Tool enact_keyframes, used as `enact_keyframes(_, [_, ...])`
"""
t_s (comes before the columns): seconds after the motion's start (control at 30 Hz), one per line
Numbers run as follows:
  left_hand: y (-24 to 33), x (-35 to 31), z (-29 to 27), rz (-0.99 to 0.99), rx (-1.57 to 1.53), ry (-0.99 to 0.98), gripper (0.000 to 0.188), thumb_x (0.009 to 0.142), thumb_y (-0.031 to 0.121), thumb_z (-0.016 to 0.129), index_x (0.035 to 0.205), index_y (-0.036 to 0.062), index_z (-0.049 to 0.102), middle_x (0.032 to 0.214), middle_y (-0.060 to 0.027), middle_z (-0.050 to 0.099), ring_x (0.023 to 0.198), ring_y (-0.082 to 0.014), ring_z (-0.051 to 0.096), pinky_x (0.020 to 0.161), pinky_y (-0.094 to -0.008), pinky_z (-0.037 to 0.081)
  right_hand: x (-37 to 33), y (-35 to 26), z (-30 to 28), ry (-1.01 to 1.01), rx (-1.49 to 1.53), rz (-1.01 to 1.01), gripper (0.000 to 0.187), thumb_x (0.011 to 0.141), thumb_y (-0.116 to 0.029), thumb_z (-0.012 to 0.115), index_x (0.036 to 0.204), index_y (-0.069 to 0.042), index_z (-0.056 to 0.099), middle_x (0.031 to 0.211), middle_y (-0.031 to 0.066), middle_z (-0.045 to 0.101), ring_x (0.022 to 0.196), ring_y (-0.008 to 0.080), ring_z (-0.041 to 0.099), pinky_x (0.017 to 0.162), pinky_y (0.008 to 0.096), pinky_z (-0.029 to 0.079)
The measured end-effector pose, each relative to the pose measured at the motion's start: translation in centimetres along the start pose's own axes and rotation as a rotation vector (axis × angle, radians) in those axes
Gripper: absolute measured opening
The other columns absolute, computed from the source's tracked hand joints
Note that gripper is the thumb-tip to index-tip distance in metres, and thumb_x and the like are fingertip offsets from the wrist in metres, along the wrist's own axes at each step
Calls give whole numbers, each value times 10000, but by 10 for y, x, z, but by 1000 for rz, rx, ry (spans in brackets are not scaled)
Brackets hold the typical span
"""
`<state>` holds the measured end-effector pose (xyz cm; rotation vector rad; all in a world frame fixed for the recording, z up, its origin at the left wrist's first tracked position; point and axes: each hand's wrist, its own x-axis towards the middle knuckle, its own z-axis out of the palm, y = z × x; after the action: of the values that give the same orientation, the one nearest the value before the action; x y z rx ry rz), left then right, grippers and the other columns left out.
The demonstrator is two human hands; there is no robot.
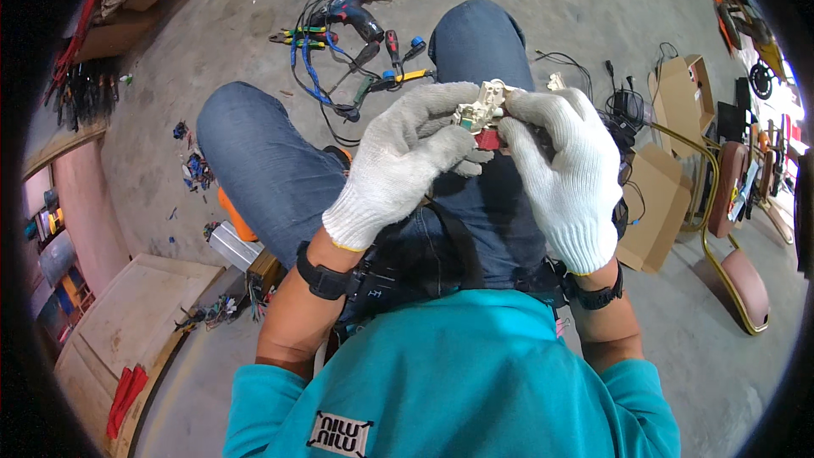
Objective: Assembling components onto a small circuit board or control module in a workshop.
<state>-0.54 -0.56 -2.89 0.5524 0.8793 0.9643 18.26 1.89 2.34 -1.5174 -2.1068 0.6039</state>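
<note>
Between my gloved hands, above my lap, is a small cream plastic housing (485, 104) with a green patch and a red piece (488, 139) at its lower side. What kind of part it is, I cannot make out. My left hand (397, 153) grips it from the left, fingers curled behind and thumb in front. On the right, my right hand (570, 161) pinches its edge between thumb and fingers. The gloves hide part of the housing. A small cream fragment (555, 81) shows just beyond my right hand.
On the floor ahead lie a power drill (349, 13), a screwdriver (393, 47), pliers (307, 38) and tangled cables (318, 89). Cardboard boxes (657, 203) and a gold-framed chair (716, 203) stand at right. Small scraps (197, 170) and a wooden board (127, 305) lie left.
</note>
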Motion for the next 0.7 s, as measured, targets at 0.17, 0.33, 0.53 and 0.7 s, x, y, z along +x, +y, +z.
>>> enact_keyframes(0.17, [1, 0, -1, 22, 46, 8, 416, 1017, 44, 589, 1402, -84, 494, 1245, -199, 675, 987, -248, 736, 826, -348, 637, 3, 3, -5, -42, 8, -21, 191, 868, -111, 736, 1059, -91, 732, 904, 129, 643, 850, 327, 645, 745, 415, 516])
enact_keyframes(0.33, [-2, 1, -3, 42, 35, 3, 400, 1033, 74, 582, 1398, -72, 504, 1241, -194, 680, 985, -241, 736, 814, -342, 641, 6, 5, -16, -115, -24, -52, 221, 864, -63, 728, 1083, -41, 732, 917, 127, 652, 801, 289, 672, 726, 358, 535])
enact_keyframes(0.53, [-4, 0, -2, 36, 60, 30, 389, 1037, 92, 584, 1387, -62, 513, 1229, -179, 681, 989, -231, 734, 806, -342, 644, 4, 14, -21, -157, -8, -64, 275, 843, -22, 728, 1117, -51, 734, 944, 124, 658, 857, 300, 675, 770, 371, 541])
enact_keyframes(0.7, [-4, 1, 0, 48, 109, 32, 427, 1032, 113, 596, 1400, -77, 488, 1223, -183, 674, 997, -237, 732, 798, -343, 647, 4, 22, -19, -143, 100, -77, 261, 882, -109, 717, 1141, -132, 741, 914, 104, 619, 855, 306, 640, 761, 403, 521])
